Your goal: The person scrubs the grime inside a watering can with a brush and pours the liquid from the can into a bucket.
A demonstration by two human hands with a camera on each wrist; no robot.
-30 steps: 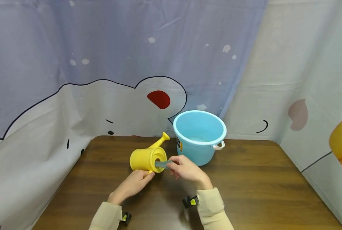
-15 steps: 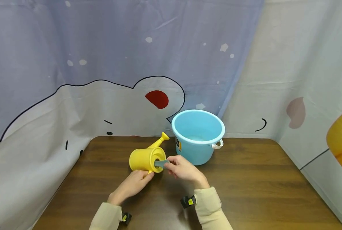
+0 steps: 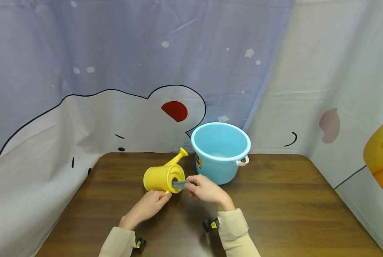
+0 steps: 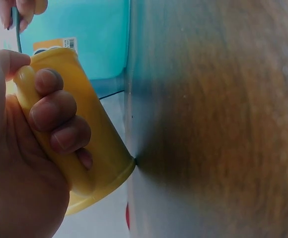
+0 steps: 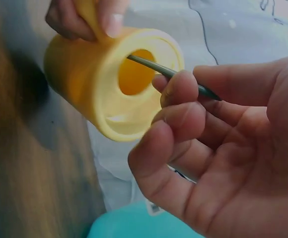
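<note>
Gripping tilted yellow watering can (image 3: 156, 178) with left hand (image 3: 149, 205); pinching grey implement (image 3: 179, 184), tip at can's opening (image 5: 138, 82), with right hand (image 3: 207, 191).

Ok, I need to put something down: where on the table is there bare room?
The widest bare patch on the table runs from the blue bucket and right sleeve to its right edge. Another lies left of the yellow watering can and left hand. It's crowded mid-table, where the right hand holds a gray tool at the can's opening.
</note>
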